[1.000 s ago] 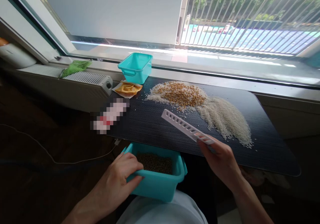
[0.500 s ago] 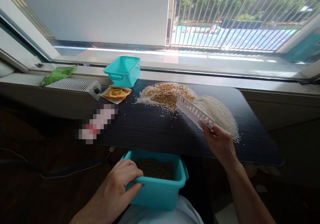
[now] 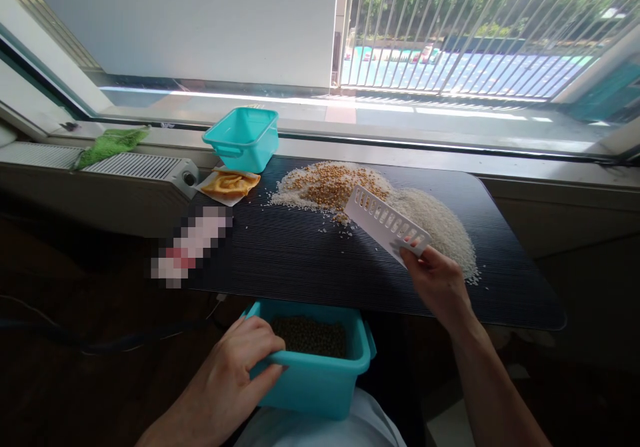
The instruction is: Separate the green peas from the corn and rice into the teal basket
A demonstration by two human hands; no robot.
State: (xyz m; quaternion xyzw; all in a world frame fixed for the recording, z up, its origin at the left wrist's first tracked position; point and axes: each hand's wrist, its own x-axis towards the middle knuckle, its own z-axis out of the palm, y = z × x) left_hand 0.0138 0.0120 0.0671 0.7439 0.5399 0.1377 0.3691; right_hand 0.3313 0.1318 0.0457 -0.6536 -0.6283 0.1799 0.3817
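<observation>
My left hand (image 3: 245, 354) is closed round the left rim of a teal plastic bin (image 3: 313, 387), thumb outside. The bin stands at my lap, below the table's front edge, with small dark greenish beans (image 3: 310, 336) inside. In my right hand (image 3: 437, 280) is a white plastic strip with a row of slots (image 3: 373, 227), pinched at its right end and tilted above the table. Behind the strip lies a heap of white rice-like grains (image 3: 437, 220). To its left, yellow kernels (image 3: 335, 184) are spread over more white grains.
A second teal bin (image 3: 240, 157) stands at the back left of the black table (image 3: 285, 260). In front of it is an orange-yellow piece on white paper (image 3: 230, 186). A blurred-out pinkish item (image 3: 193, 247) lies at the left edge. A green cloth (image 3: 114, 146) rests on the radiator (image 3: 150, 170).
The white slotted strip has shifted slightly left and turned so that more of its flat face shows. My left hand keeps its hold on the bin.
</observation>
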